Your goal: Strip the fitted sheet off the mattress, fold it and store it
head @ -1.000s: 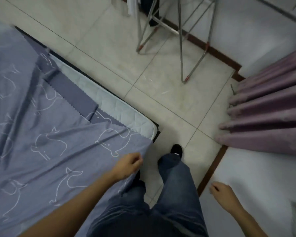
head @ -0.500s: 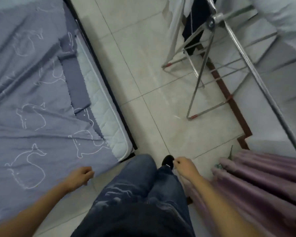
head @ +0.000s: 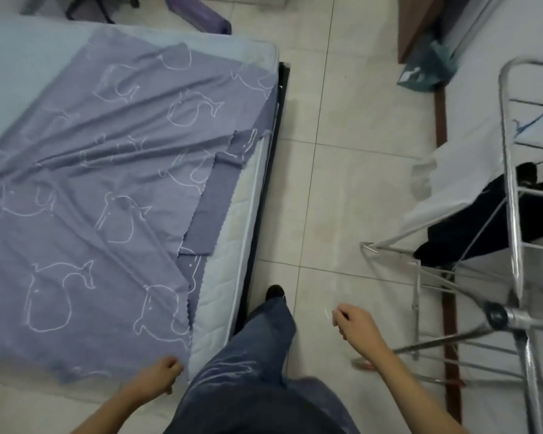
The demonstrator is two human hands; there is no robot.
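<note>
The fitted sheet (head: 107, 198) seems pinched by the curled left hand (head: 159, 375) for dragging off the mattress (head: 223, 296); nothing is held by the slack right hand (head: 356, 322).

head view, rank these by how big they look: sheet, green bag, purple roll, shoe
1. sheet, by far the largest.
2. purple roll and green bag: these look about alike, and both lie far from the camera, so I won't rank them.
3. shoe, the smallest, only partly showing.
</note>
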